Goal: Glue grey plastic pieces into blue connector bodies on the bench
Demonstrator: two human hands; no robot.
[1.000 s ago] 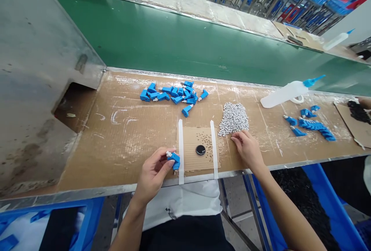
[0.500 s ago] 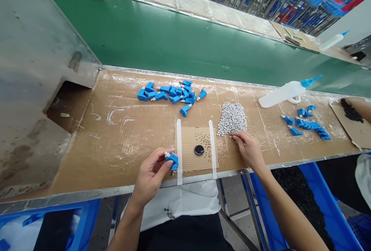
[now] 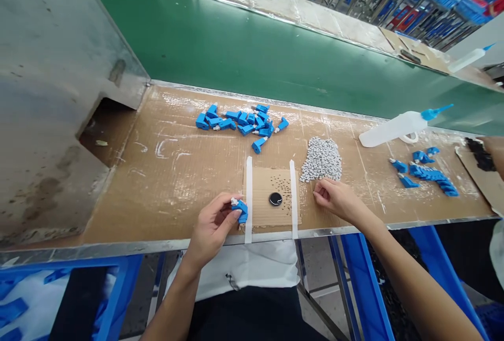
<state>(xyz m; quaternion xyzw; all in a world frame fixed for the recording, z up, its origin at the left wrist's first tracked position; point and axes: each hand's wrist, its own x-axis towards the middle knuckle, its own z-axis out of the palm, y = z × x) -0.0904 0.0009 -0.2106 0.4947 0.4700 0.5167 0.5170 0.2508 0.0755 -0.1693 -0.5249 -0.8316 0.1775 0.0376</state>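
My left hand [image 3: 216,225] grips a blue plastic part [image 3: 241,212] with a pale tip, just left of a taped cardboard pad [image 3: 260,212]. On that pad sits a small round black dish [image 3: 275,199] with a glossy dark surface. My right hand [image 3: 333,197] is closed, thumb and fingers together, at the near edge of a pile of small grey pellet-like pieces [image 3: 322,158]. Whatever is between its fingertips is too hidden to make out. Farther back lies a loose heap of similar blue parts [image 3: 246,122].
A white squeeze bottle [image 3: 394,130] with a blue nozzle lies at right, beyond a group of blue parts [image 3: 431,173]. A metal housing [image 3: 66,94] bounds the left side. Another person's hand [image 3: 495,152] is near black pieces at far right. Blue bins [image 3: 366,288] stand below.
My right hand has drawn back slightly from the pellet pile toward me, its fingers more curled. My left hand keeps the blue part in much the same place. The camera view has shifted slightly.
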